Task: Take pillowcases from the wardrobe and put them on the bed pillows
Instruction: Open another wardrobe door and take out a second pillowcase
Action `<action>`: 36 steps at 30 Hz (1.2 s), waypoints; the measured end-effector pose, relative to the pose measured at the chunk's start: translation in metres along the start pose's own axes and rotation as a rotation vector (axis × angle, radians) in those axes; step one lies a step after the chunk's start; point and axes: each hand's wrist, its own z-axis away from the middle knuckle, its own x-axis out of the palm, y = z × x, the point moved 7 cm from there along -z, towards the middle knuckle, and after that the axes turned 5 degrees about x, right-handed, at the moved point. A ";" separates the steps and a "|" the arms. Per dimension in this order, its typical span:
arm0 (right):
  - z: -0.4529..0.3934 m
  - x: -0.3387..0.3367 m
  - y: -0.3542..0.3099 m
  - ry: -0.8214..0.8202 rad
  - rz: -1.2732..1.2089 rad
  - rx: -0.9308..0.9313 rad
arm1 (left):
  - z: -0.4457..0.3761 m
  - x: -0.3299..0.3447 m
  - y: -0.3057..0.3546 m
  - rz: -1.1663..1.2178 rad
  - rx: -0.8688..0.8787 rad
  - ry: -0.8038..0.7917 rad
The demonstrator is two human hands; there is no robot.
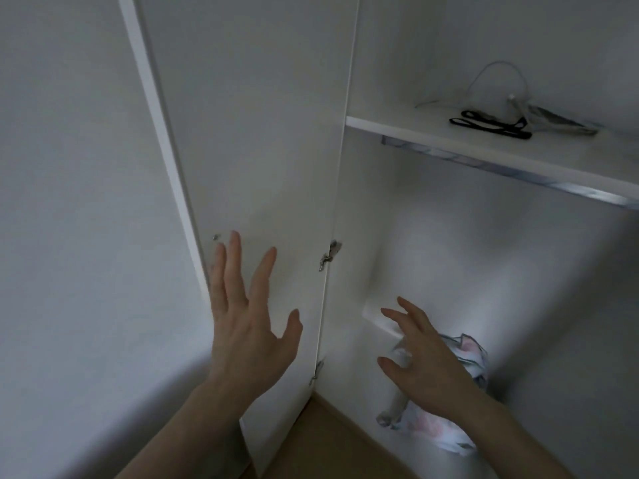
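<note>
While the wardrobe door (262, 167) is kept aside by the left hand (249, 319), spread flat at 9 o'clock, the right hand (425, 357), fingers wide and empty, is reached toward the patterned pillowcases (446, 416) at 5 o'clock, seemingly for 1 grasp.

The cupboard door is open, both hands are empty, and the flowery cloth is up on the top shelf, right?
Not quite. The head view shows the flowery cloth down low inside the wardrobe, under the right hand. The top shelf holds cords. The door is open, and the left hand is empty too.
</note>
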 end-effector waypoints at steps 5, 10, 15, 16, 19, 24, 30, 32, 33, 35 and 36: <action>0.007 -0.011 0.026 0.027 -0.017 0.065 | 0.007 0.060 0.024 0.178 0.138 -0.340; 0.017 -0.013 0.064 0.031 -0.003 0.140 | 0.013 0.124 0.034 0.188 0.163 -0.602; 0.016 -0.003 0.121 -0.027 0.020 0.248 | 0.028 0.187 0.039 0.185 0.150 -0.783; 0.013 0.001 0.134 -0.051 0.017 0.276 | 0.033 0.202 0.036 0.170 0.137 -0.825; 0.006 0.018 0.172 -0.145 0.013 0.347 | 0.050 0.243 0.027 0.121 0.083 -0.950; -0.014 0.040 0.236 -0.266 0.020 0.486 | 0.072 0.301 0.016 0.093 -0.047 -1.137; -0.038 0.060 0.321 -0.396 0.001 0.657 | 0.091 0.371 0.000 0.053 -0.174 -1.272; -0.050 0.069 0.352 -0.407 -0.003 0.696 | 0.102 0.398 -0.005 0.034 -0.193 -1.301; -0.057 0.075 0.368 -0.407 -0.006 0.718 | 0.110 0.415 -0.010 0.026 -0.202 -1.310; -0.068 0.102 0.413 -0.413 -0.025 0.776 | 0.136 0.460 -0.024 0.040 -0.251 -1.336; -0.070 0.104 0.420 -0.395 -0.042 0.799 | 0.138 0.467 -0.027 0.045 -0.261 -1.335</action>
